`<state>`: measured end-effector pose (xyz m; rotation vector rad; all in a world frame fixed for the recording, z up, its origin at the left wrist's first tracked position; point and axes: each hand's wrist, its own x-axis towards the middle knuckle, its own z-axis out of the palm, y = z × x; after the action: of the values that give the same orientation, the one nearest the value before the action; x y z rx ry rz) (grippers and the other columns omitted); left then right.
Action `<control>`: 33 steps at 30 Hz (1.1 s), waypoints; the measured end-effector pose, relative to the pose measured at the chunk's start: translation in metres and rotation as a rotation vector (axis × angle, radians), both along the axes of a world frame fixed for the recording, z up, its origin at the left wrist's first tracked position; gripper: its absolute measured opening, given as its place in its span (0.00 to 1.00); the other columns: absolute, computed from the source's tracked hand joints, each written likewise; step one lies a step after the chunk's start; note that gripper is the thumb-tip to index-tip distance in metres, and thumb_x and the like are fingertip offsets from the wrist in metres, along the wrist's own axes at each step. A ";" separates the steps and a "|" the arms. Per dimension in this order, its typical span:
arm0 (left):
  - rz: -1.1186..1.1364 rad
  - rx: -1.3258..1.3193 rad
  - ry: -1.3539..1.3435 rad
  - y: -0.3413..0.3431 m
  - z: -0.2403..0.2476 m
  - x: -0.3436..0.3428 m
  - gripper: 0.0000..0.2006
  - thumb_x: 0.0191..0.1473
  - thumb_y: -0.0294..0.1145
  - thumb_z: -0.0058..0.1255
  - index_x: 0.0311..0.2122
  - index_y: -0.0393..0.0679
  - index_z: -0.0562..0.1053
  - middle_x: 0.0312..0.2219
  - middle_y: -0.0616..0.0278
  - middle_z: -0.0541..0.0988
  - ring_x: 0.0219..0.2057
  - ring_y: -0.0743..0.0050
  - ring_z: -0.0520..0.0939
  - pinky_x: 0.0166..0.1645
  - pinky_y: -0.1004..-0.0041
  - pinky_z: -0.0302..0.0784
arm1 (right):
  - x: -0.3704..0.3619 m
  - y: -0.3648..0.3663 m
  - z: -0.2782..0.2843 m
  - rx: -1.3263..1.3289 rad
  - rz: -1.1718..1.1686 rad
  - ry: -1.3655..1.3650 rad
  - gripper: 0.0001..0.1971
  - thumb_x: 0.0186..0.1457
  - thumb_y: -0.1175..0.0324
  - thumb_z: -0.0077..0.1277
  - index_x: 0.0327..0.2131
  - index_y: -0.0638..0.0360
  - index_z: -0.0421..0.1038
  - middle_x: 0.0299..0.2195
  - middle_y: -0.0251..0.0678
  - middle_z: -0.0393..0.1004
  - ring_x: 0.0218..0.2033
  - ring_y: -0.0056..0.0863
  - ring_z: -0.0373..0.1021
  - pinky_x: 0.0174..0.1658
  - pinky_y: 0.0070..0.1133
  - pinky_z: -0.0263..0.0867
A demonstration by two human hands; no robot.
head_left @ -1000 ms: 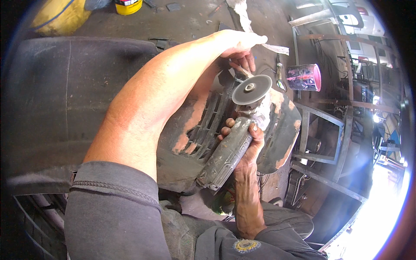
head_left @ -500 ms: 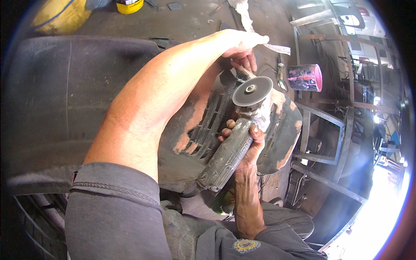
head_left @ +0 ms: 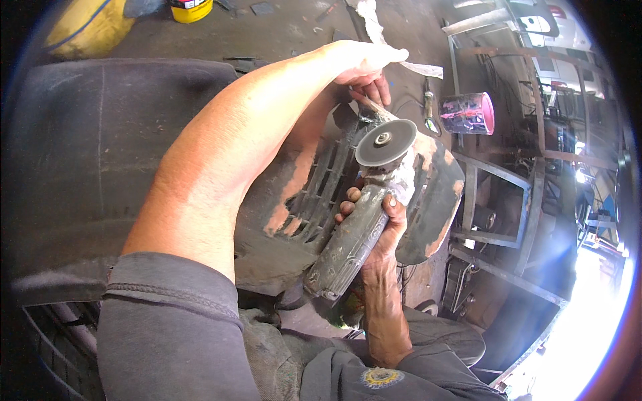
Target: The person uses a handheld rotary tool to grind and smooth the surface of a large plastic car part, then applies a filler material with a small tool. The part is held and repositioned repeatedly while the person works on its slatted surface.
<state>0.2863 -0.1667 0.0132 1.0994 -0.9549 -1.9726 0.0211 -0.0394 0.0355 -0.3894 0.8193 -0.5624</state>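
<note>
1. Right hand (head_left: 389, 227) wrapped round grinder (head_left: 348, 244), over slotted dark panel (head_left: 438, 194).
2. Disc (head_left: 394, 148) beyond that hand, face toward camera.
3. Left hand (head_left: 366, 75) past disc, fingers downward; can't tell if it's gripping.
4. Pink-stained can (head_left: 465, 113) right of left hand.
5. Yellow tub (head_left: 192, 11) farthest, upper left.

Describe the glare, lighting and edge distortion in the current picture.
Head view: white glare burns out the lower right, with bluish haze near the metal frame; head view: the left hand is nearly overexposed, while the grinder reads clearly; head view: a dark, curved fisheye rim cuts the corners.
</note>
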 end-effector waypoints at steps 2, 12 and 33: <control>-0.006 0.008 -0.014 0.002 0.002 0.002 0.51 0.56 0.72 0.17 0.50 0.20 0.66 0.38 0.34 0.78 0.35 0.57 0.80 0.38 0.66 0.68 | -0.003 0.005 0.004 -0.001 0.007 0.022 0.29 0.43 0.55 0.57 0.46 0.65 0.66 0.34 0.41 0.73 0.32 0.37 0.74 0.37 0.36 0.73; -0.044 -0.003 -0.013 -0.002 0.000 -0.002 0.52 0.55 0.73 0.19 0.55 0.22 0.62 0.45 0.31 0.75 0.45 0.51 0.78 0.50 0.61 0.69 | 0.000 0.003 0.007 -0.022 0.008 0.071 0.29 0.41 0.51 0.58 0.39 0.69 0.70 0.31 0.41 0.73 0.31 0.37 0.73 0.38 0.34 0.72; -0.040 -0.009 -0.032 -0.004 -0.004 -0.002 0.51 0.55 0.72 0.19 0.54 0.22 0.64 0.41 0.33 0.77 0.41 0.53 0.76 0.47 0.65 0.67 | 0.003 -0.004 0.000 -0.065 0.001 0.057 0.28 0.43 0.54 0.58 0.43 0.67 0.68 0.33 0.41 0.74 0.31 0.36 0.74 0.36 0.34 0.74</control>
<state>0.2839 -0.1703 0.0093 1.1179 -1.0092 -1.9862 0.0244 -0.0436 0.0356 -0.4669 0.8569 -0.5797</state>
